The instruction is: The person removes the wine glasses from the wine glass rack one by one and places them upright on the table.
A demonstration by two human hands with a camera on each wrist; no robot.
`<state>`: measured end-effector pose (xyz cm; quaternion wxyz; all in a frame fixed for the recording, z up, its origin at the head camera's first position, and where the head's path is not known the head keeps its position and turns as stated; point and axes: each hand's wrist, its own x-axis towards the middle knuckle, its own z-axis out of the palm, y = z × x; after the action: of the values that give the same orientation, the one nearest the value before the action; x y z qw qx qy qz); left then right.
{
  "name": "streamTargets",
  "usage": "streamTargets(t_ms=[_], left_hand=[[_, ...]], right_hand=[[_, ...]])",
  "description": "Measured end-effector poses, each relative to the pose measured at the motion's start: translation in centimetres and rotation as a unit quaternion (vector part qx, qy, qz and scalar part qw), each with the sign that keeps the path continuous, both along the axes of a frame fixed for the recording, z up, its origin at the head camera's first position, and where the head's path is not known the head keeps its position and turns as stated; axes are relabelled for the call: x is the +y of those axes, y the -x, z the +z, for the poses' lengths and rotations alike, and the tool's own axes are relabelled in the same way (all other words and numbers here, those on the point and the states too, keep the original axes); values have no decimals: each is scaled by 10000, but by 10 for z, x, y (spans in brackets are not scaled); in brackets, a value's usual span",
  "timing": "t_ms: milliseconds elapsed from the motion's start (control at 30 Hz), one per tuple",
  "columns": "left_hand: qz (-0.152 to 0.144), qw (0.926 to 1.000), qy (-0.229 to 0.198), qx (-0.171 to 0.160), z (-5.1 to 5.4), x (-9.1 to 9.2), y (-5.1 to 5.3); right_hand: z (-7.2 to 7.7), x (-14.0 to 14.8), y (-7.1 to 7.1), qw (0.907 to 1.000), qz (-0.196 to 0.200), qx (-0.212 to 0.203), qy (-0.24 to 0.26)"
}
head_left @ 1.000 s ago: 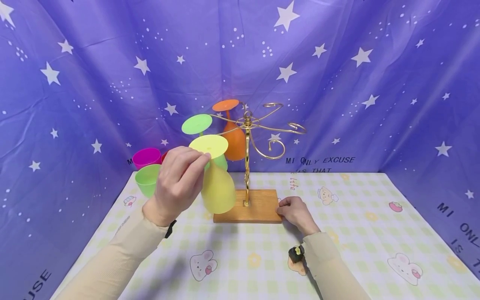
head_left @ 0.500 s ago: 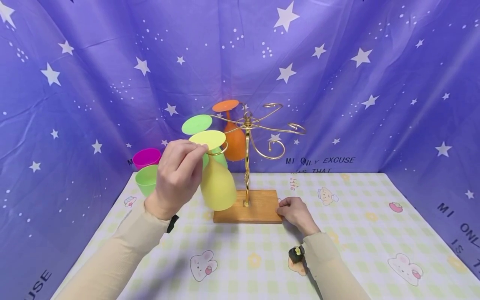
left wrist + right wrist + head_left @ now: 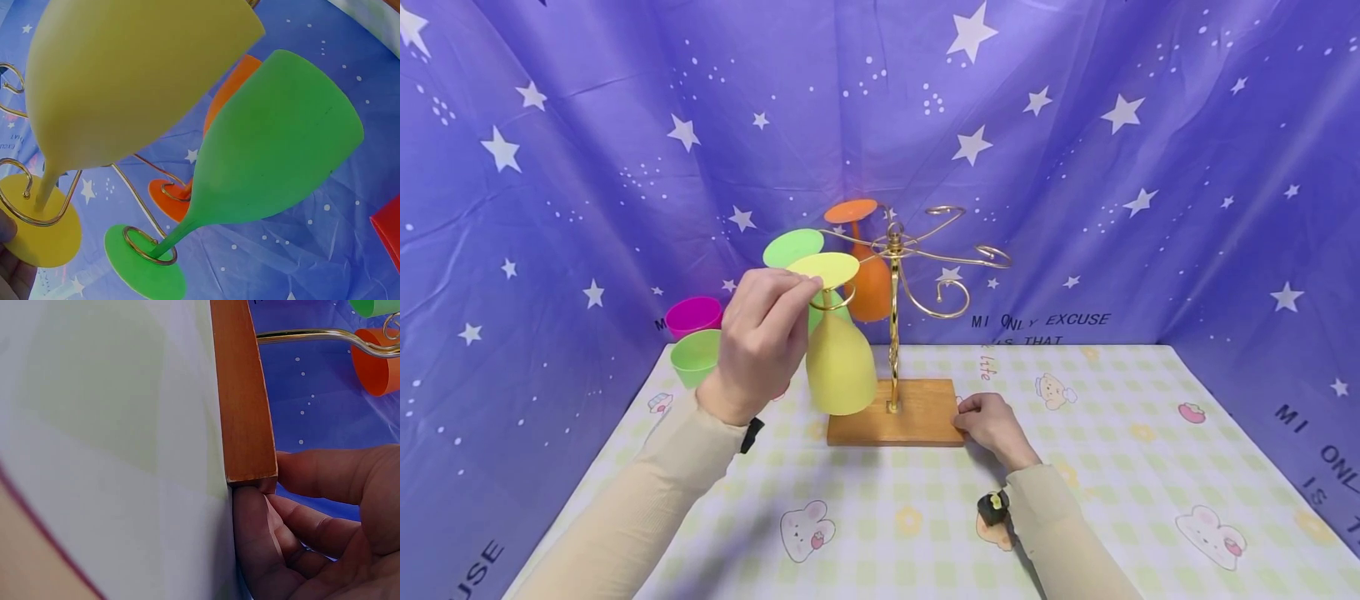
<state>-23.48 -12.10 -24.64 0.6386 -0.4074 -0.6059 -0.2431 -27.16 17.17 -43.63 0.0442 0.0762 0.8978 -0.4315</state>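
Observation:
A yellow wine glass point(image 3: 841, 367) hangs upside down at the front left arm of a gold wire glass rack point(image 3: 894, 325). My left hand point(image 3: 763, 342) pinches the edge of its foot, and in the left wrist view the stem sits inside the curled wire hook point(image 3: 47, 220). Behind it a green wine glass point(image 3: 275, 144) and an orange wine glass point(image 3: 868, 283) hang inverted on other hooks. My right hand point(image 3: 995, 429) grips the right end of the rack's wooden base point(image 3: 917, 425), thumb on top and a finger against its end in the right wrist view.
At the left of the table stand a magenta cup-shaped bowl point(image 3: 694, 317) and a light green one point(image 3: 695, 357), partly behind my left hand. Several bare hooks point(image 3: 992, 254) reach out on the rack's right side. A starry blue curtain point(image 3: 1075, 167) surrounds the checked tablecloth point(image 3: 1112, 500).
My left hand has risen and shifted slightly right with the yellow glass, whose stem has come into the wire hook. The right hand and base have stayed put.

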Motion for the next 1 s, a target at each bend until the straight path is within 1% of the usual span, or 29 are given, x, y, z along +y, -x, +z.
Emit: streamTargets(t_ms=[200,500,667,900,1000], left_hand=[[18,10000,43,1,2,3,0],[-75,9998,180,-8,6,8,-1],[-74,9997,222,-10,9,11,-1],[2,9991,296,-292,12,13,0],[-12,9991,287,-316,13,16,0]], right_hand=[[-1,0,1,10000,-2,-9,43],[-2,0,1,10000,-20,-19,25],[-1,-1,2,10000,-17,-13,39],[1,0,0,10000,-13,-27,-13],[1,0,0,10000,-9,-16,-41]])
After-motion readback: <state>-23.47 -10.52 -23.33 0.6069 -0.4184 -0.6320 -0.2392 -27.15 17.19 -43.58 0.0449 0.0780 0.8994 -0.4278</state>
